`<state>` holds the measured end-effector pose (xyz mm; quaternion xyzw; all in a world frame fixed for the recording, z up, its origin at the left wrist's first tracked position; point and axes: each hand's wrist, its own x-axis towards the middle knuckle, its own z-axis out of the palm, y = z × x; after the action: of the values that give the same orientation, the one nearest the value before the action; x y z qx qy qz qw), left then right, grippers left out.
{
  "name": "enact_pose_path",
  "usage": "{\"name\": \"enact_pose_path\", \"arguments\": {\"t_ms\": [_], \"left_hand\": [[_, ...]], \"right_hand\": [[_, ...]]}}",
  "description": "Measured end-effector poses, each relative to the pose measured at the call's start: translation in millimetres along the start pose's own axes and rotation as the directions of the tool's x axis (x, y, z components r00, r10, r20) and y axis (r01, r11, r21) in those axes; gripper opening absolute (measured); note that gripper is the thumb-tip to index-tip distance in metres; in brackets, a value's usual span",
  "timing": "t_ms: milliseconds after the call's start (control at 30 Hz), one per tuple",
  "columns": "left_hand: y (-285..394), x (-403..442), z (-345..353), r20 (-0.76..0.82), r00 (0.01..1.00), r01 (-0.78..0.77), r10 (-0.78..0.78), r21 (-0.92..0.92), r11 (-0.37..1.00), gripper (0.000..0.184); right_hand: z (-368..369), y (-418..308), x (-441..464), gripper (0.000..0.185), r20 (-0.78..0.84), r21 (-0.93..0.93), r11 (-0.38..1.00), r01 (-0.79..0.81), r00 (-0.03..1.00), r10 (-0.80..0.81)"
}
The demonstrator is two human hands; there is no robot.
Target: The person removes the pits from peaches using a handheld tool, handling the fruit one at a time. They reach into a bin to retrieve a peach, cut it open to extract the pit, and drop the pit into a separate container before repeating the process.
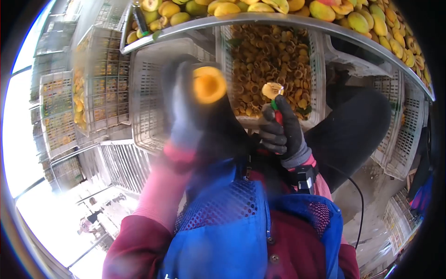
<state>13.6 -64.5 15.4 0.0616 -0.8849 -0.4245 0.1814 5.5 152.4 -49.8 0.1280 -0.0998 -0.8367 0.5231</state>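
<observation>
My left hand (182, 104), in a grey and black glove and blurred by motion, holds a halved orange-yellow fruit (210, 85). The cut face with a round hollow is turned up toward me. My right hand (284, 130), in a dark glove, is closed around a small hand tool (278, 116) with a red and green handle. At the tool's tip is a pale tan fruit piece (272, 90), with a metal glint beside it. Just beyond that hand stands a crate (317, 79) full of brown-orange, cup-like scraps (269, 60).
A metal-edged table (260, 18) heaped with yellow fruit (325, 11) runs across the top. A dark-handled item (139, 19) lies at its left end. Left of my legs is a pale plastic crate (146, 93); stacked crates (109, 79) stand farther left, others (406, 135) at right.
</observation>
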Motion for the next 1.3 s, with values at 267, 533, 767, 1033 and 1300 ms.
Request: {"name": "enact_pose_path", "arguments": {"t_ms": [267,533,767,1033,1300], "left_hand": [[-124,-21,-142,-0.189,0.822,0.445,-0.537,0.803,0.398,0.041],[-2,131,-39,-0.19,0.98,0.131,-0.062,0.376,0.917,0.031],[-59,262,53,0.005,1.0,0.008,-0.018,0.727,0.686,0.061],[-1,146,23,0.051,0.999,-0.006,0.003,0.043,0.999,0.037],[39,17,73,0.359,0.765,0.634,-0.534,-0.562,0.531,0.029]], "right_hand": [[44,14,-15,0.042,-0.055,-0.175,0.985,-0.014,0.998,0.004],[33,12,1,0.033,-0.412,-0.395,0.918,-0.015,0.896,-0.163],[13,-9,3,0.036,-0.526,-0.38,0.919,0.103,0.794,-0.306],[69,-21,-7,0.035,-0.308,-0.501,0.858,0.112,0.903,-0.298],[30,5,9,0.038,-0.062,-0.907,0.364,0.213,0.787,-0.614]]}}
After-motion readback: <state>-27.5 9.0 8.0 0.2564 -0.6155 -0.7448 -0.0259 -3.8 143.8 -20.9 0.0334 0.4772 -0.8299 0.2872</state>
